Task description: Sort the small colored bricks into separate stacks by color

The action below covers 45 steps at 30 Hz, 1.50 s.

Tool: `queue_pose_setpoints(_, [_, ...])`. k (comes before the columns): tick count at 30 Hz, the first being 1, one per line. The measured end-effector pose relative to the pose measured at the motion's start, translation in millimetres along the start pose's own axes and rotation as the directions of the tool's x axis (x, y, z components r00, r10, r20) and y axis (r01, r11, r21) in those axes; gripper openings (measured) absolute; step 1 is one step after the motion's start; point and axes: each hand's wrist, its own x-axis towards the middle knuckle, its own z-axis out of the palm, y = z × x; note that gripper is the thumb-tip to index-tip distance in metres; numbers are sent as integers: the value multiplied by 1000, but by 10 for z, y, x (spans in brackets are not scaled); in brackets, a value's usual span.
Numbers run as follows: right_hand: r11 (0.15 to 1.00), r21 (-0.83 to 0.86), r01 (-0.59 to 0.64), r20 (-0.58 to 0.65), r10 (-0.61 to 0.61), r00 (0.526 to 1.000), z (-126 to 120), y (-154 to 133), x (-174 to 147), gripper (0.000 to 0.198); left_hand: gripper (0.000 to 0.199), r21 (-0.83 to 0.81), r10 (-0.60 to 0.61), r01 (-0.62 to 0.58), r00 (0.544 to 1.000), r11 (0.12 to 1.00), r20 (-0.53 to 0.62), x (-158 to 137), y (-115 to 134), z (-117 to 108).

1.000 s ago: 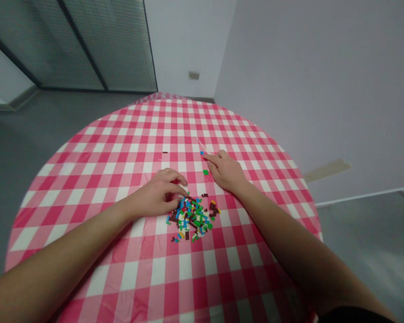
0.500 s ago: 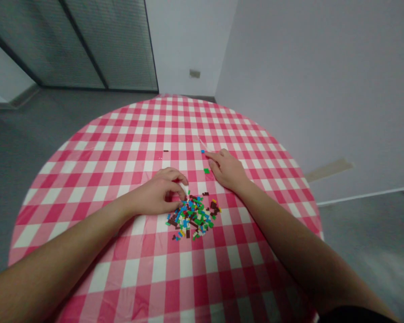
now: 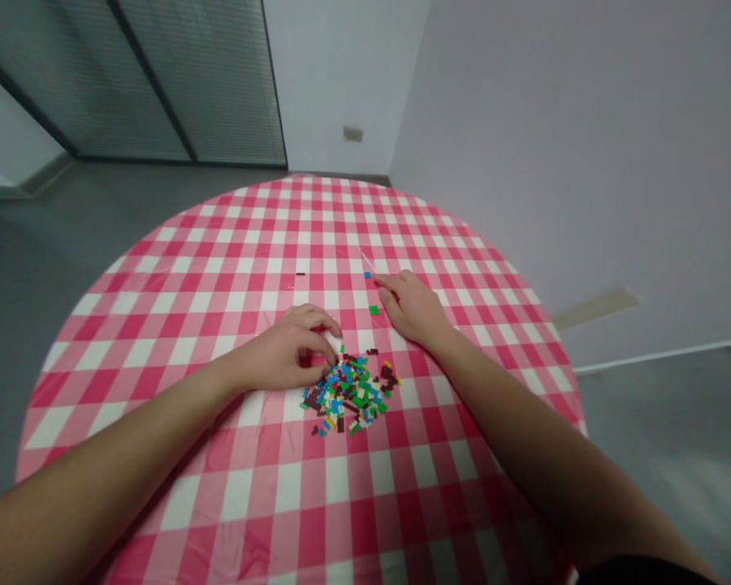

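A pink-and-white checked cloth (image 3: 219, 496) covered the round bench (image 3: 54, 406). Beyond it I saw a dark-framed glass partition (image 3: 237, 97) with slatted blinds, meeting the grey floor (image 3: 115, 203). A small plate (image 3: 352, 133) sat low on the pale far wall (image 3: 341, 65), and a beige strip (image 3: 597, 309) slanted low along the right-hand wall (image 3: 573, 162).

pile of bricks (image 3: 356, 396) on the table (image 3: 237, 496), below frame centre
left hand (image 3: 289, 348) at the pile's upper left, right hand (image 3: 415, 309) at its upper right; one loose brick (image 3: 367, 275) just left of that hand, a second brick (image 3: 374, 310) below it, a third brick (image 3: 300, 274) farther left, above the left hand.
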Motion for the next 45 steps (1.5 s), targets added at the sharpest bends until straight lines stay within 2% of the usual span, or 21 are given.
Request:
queue_pose_setpoints(10, [999,46,6,-41,-4,999,20,32,12,44,10,-3,-27,27,999,1000,31,15,-11,3])
queue_pose_setpoints(18, [998,63,2,-42,0,999,23,39,10,44,11,-83,-85,87,996,993,24,11,-20,-17])
queue_pose_setpoints(27, [998,62,25,-53,-21,998,26,55,12,42,12,-26,-75,77,996,997,52,18,-16,-25])
queue_pose_setpoints(32, [991,82,105,-102,-97,990,6,31,-29,30,8,-77,-64,67,997,995,41,11,11,-32])
queue_pose_setpoints(38, [954,116,278,-84,-270,959,-5,-70,-123,25,11,-128,-28,40,995,991,93,-21,121,-55])
queue_pose_setpoints(41, [951,126,281,-109,-268,957,-4,-71,-122,25,6,-105,-38,56,985,993,166,-46,163,-75])
queue_pose_setpoints(45, [959,139,246,-127,-229,965,-8,-39,-91,23,14,-30,-78,87,971,996,225,-69,179,-74])
